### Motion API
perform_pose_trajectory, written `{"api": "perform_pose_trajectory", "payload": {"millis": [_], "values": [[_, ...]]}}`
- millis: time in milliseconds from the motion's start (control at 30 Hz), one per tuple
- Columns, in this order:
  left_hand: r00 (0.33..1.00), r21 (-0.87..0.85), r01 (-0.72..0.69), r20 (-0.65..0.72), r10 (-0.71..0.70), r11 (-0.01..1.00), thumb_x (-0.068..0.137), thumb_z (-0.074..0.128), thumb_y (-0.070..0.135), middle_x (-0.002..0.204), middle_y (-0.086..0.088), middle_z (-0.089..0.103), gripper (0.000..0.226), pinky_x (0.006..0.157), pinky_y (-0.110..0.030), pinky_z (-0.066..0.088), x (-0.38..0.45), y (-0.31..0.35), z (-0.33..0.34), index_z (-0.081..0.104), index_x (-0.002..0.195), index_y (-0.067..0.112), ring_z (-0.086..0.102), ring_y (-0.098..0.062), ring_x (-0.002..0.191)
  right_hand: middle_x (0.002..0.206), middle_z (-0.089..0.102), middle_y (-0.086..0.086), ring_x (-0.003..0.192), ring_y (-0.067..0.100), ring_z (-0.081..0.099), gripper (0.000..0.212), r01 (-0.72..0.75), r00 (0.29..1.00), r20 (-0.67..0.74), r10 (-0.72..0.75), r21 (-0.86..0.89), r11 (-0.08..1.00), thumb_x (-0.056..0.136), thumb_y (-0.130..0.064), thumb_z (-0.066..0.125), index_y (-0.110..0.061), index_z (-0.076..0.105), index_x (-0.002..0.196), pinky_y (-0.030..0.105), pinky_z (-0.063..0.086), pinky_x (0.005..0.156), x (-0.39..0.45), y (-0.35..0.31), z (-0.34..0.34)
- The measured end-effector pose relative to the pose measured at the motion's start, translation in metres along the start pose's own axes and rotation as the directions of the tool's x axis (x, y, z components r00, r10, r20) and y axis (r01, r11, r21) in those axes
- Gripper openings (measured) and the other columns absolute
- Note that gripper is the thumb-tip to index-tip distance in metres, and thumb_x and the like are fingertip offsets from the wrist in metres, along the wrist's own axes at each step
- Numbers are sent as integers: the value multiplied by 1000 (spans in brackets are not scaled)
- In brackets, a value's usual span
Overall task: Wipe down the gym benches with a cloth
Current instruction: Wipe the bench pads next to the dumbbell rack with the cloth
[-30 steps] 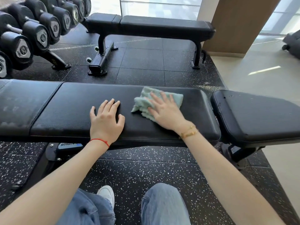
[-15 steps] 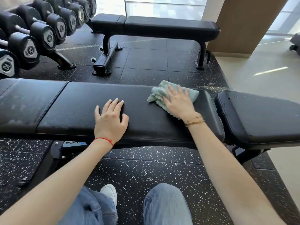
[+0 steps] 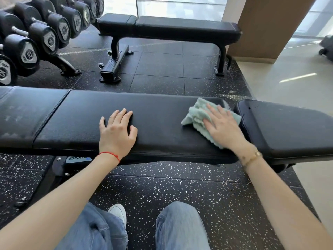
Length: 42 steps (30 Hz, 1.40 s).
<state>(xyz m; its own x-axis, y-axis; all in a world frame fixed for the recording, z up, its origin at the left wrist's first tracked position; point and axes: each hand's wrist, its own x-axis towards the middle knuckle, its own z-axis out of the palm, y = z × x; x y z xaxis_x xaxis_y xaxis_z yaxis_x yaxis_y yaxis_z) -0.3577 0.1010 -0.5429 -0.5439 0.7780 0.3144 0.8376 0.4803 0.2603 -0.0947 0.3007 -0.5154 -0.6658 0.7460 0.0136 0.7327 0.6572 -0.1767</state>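
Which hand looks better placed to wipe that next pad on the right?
The right hand. It presses the cloth flat at the long pad's right end, beside the neighbouring pad. The left hand rests empty mid-pad.

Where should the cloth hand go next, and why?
Probably sweep back left: the right hand presses the cloth at the long pad's right end, by the gap before the seat pad. The left hand rests flat mid-pad.
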Motion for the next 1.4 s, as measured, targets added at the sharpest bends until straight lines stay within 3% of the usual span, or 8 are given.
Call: {"api": "perform_pose_trajectory", "payload": {"millis": [167, 300, 467, 733, 967, 1067, 1300, 1400], "values": [[1000, -5, 5, -7, -5, 1000, 87, 35, 36, 149, -1, 46, 56, 117, -54, 16, 1, 0, -1, 51, 138, 20, 34, -19, 142, 164, 3, -8, 151, 22, -5, 55, -89, 995, 51, 91, -48, 995, 104, -45, 20, -29, 11, 155, 48, -6, 121, 53, -8, -1], [1000, -3, -1, -2, 1, 1000, 87, 35, 37, 149, -1, 46, 56, 117, -53, 16, 1, -2, -2, 51, 138, 21, 34, -18, 142, 163, 5, -11, 151, 20, -5, 54, 33, 999, 17, -33, 5, 999, 102, -46, 24, -36, 11, 154, 45, -8, 121, 0, -14, 3], [1000, -4, -4, 6, 4, 1000, 88, 33, 37, 150, -2, 44, 57, 117, -54, 15, 0, -1, -2, 49, 140, 20, 32, -20, 143, 158, 3, -24, 148, 9, -4, 54, 114, 993, -34, -113, 38, 993, 96, -57, 12, -51, 13, 149, 40, -5, 122, -66, -9, 7], [1000, -10, 1, -2, -1, 1000, 86, 35, 35, 150, -3, 45, 57, 117, -55, 15, 0, 1, -2, 51, 139, 19, 33, -20, 143, 164, 8, -7, 151, 26, 0, 53, -20, 998, 56, 22, -36, 999, 104, -45, 22, -32, 16, 154, 50, -4, 121, 64, -18, 0], [1000, -17, -2, -1, 2, 1000, 87, 35, 36, 150, -2, 45, 57, 117, -54, 17, 0, -1, -2, 50, 139, 20, 34, -19, 142, 163, 11, -11, 151, 23, -1, 53, 366, 929, 54, -365, -16, 930, 102, -49, 22, -38, 14, 153, 49, -5, 121, 3, -81, 15], [1000, -8, -2, 9, 2, 1000, 88, 34, 37, 151, -1, 43, 57, 117, -54, 16, 0, -2, -2, 49, 141, 21, 32, -18, 143, 161, 10, -17, 150, 14, -3, 52, 435, 899, 29, -436, 28, 900, 101, -54, 16, -45, 11, 152, 41, -7, 122, -36, -70, 15], [1000, -3, 4, 13, -4, 1000, 88, 32, 38, 152, 0, 41, 58, 118, -53, 15, 0, -1, -1, 48, 142, 22, 30, -18, 144, 163, 10, -10, 151, 22, 3, 52, 118, 992, 43, -118, 0, 993, 104, -42, 27, -31, 17, 154, 44, -1, 122, 42, -39, 3], [1000, -6, 7, 2, -7, 1000, 88, 33, 37, 151, 1, 44, 57, 117, -53, 16, 0, -1, -2, 50, 140, 23, 32, -17, 143, 163, 8, -9, 151, 24, -1, 53, 123, 990, 78, -122, -19, 992, 103, -47, 23, -34, 13, 154, 48, -5, 121, 65, -64, 8]]}}
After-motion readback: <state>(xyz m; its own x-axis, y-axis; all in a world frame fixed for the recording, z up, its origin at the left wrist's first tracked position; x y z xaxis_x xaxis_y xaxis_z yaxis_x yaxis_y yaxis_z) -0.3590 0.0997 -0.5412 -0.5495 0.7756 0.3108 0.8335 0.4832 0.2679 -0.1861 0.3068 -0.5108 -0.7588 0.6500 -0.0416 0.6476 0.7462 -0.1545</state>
